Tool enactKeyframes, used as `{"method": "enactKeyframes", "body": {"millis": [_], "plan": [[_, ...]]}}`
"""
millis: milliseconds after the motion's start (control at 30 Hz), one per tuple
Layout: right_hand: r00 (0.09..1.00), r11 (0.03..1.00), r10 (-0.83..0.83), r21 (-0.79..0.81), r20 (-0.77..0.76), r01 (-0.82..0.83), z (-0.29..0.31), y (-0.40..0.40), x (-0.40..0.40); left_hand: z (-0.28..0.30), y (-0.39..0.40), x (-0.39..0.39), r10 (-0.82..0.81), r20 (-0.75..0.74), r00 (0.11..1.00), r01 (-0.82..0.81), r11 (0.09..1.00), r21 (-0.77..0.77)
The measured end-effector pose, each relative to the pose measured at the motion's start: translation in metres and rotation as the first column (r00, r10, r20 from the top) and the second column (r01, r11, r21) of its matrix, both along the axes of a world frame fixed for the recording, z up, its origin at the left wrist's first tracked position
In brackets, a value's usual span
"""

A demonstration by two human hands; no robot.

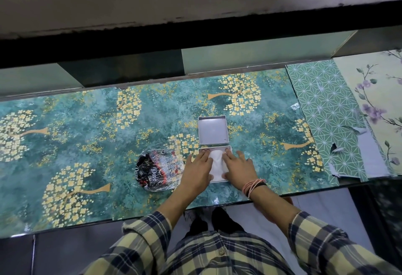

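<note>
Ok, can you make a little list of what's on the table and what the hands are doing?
left hand: flat, pressing the white pad
right hand: flat, pressing the same pad
box: holds the pad
lid: empty, just behind the box
packet: shiny, left of the left hand
table: green with yellow flowers

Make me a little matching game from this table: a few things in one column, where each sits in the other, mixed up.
Things: 1 grey tray; 2 crinkly wrapper; 3 white box; 4 green patterned sheet.
Places: A under the left hand and right hand; B at the table's right end; C just left of the hands; D beyond the white box, empty.
Pairs: 1-D; 2-C; 3-A; 4-B.
</note>
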State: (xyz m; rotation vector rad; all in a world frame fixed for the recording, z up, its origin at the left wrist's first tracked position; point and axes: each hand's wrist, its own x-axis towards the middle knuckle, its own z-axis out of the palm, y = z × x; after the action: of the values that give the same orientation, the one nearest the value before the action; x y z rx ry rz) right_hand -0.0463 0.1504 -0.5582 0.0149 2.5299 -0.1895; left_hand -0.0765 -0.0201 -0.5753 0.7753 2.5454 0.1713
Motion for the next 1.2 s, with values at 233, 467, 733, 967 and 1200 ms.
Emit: {"method": "enactKeyframes", "body": {"millis": [233, 467, 733, 967, 1200], "plan": [[0.734, 0.739, -0.642, -0.434, -0.221, 0.516, -0.002, 0.021, -0.043, 0.010, -0.003, -0.003, 0.068, -0.077, 0.995, -0.053, 0.982, 0.180], [0.499, 0.392, -0.810, -0.350, 0.308, 0.851, -0.040, 0.031, -0.092, 0.021, -0.012, 0.005, 0.183, 0.021, 0.983, -0.183, 0.953, 0.240], [0.422, 0.312, -0.891, -0.449, 0.167, 0.838, -0.045, 0.032, -0.106, 0.026, -0.024, 0.000, 0.369, 0.200, 0.908, -0.412, 0.876, 0.251], [0.487, 0.392, -0.868, -0.729, -0.092, 0.561, 0.014, 0.017, -0.090, 0.050, 0.001, -0.024, 0.568, 0.452, 0.688, -0.724, 0.496, 0.479], [0.540, 0.885, -0.397, -0.465, -0.742, 0.011, 0.039, -0.014, -0.031, 0.075, 0.023, -0.053, 0.320, 0.876, 0.360, -0.924, -0.005, 0.381]]}}
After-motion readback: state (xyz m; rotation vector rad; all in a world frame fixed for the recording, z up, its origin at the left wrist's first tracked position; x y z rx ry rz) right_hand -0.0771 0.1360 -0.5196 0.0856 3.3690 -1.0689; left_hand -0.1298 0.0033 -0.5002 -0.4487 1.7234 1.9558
